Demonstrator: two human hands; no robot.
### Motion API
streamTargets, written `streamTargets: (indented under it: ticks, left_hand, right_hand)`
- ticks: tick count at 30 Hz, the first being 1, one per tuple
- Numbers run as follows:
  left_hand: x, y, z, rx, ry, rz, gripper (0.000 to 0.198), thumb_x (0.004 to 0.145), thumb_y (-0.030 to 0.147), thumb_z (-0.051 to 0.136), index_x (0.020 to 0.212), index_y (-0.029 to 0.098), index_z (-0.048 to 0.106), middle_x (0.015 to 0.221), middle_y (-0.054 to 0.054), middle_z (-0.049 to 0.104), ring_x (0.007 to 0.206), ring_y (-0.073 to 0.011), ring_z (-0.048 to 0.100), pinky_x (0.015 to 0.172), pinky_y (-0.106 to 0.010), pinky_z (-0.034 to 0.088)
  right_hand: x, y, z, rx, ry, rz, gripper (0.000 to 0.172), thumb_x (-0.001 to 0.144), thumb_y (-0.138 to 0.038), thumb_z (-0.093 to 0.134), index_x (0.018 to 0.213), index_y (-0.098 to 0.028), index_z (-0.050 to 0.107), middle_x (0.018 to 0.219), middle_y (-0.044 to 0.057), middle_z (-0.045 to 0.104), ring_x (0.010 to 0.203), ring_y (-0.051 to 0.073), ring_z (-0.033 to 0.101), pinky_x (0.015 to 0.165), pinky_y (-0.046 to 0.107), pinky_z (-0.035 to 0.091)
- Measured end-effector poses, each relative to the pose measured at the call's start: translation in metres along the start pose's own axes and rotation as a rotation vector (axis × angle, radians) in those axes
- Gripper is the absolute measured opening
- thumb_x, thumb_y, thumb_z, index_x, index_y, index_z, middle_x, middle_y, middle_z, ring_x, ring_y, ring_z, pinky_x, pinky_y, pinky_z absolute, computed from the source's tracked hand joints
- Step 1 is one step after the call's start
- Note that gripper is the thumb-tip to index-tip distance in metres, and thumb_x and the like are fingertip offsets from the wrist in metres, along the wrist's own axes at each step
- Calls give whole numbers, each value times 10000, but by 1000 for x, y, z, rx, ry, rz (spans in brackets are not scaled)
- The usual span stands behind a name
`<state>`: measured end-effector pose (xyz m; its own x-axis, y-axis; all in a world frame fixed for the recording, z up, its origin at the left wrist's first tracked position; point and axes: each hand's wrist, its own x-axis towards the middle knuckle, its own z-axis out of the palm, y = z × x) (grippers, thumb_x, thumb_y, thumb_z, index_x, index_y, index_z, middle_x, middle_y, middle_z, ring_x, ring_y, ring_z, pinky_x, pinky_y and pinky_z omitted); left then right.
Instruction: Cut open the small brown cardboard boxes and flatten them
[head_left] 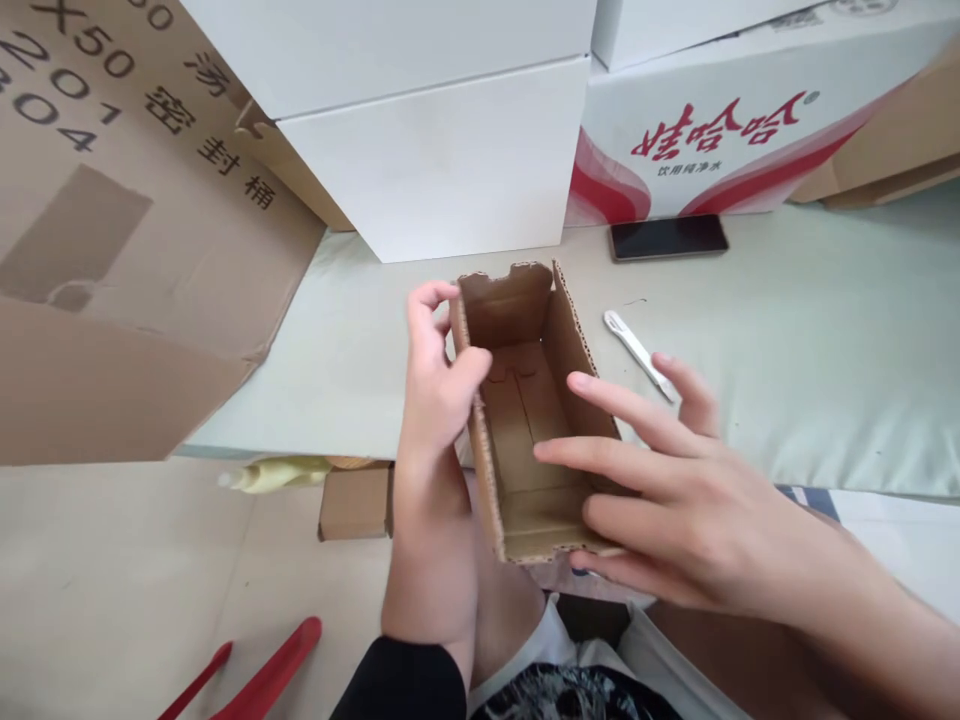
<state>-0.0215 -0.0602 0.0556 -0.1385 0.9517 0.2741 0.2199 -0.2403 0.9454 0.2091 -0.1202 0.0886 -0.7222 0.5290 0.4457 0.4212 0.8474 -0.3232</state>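
Note:
A small open brown cardboard box (525, 420) sits in front of me, its top open and its inside bare. My left hand (435, 380) grips the box's left wall, thumb inside and fingers curled over the outer side. My right hand (660, 480) is at the box's right wall with its fingers stretched out and spread, the fingertips reaching over the rim into the opening and the lower fingers against the near right corner.
A white cutter-like tool (637, 350) and a black phone (667, 237) lie on the pale green mat (825, 340) behind the box. White boxes (435, 150), a red-printed carton (750, 130) and a big brown carton (135, 230) stand around. Red handles (255, 680) lie bottom left.

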Motion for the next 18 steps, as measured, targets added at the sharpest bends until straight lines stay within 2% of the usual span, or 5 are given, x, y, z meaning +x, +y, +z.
streamTargets:
  ticks: [3,5,11,16,18]
  left_hand:
    - [3,-2,-5,-277,48,-78,500,708,454,784,1080,331,474,1229,-39,581,1032,-258,619,925,-439,540]
    - [5,-3,-6,-327,56,-80,566,644,456,835,1068,335,479,1128,-33,582,1065,-269,607,971,-440,509]
    - [10,-14,-5,-150,43,-35,704,597,572,889,1140,347,502,1002,-32,534,1119,-282,598,989,-437,487]
    - [7,-20,-3,-106,16,-20,709,632,633,873,1195,356,544,1115,-57,567,1098,-268,588,932,-414,517]
    - [6,-19,0,-119,33,-16,653,671,609,851,1193,347,558,1139,-66,587,1085,-269,596,923,-415,534]
  right_hand:
    - [-10,17,2,-3,70,-2,255,925,-425,686,726,-290,598,1101,-55,778,1444,301,513,1338,537,18]
    - [-16,27,7,-18,129,5,113,889,-397,731,872,-333,639,1087,-49,779,1416,313,543,1330,572,74]
    - [-27,35,36,239,358,167,478,866,-236,732,1287,-364,544,1405,72,639,1313,302,631,1098,561,513]
    - [-33,43,42,418,312,147,482,815,-438,802,1211,-288,573,1214,102,665,1221,307,669,1007,476,601]
    - [-35,46,42,436,318,112,502,834,-394,770,1277,-281,563,1230,107,648,1237,302,654,1029,480,596]
